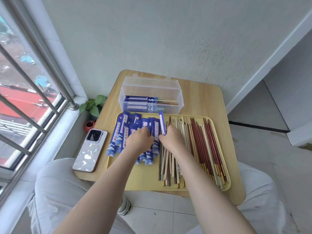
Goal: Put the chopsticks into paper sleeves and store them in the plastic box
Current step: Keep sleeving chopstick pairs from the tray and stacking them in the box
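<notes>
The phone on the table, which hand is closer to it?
Left. The left hand rests on the blue paper sleeves in the tray, just right of the phone. The right hand is farther right, holding up one sleeve beside the chopsticks.

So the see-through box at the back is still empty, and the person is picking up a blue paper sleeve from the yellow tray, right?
Not quite. The see-through box is not empty: the head view shows several blue sleeved chopsticks already lying inside it. The rest is right: the right hand pinches a blue paper sleeve over the yellow tray.
</notes>
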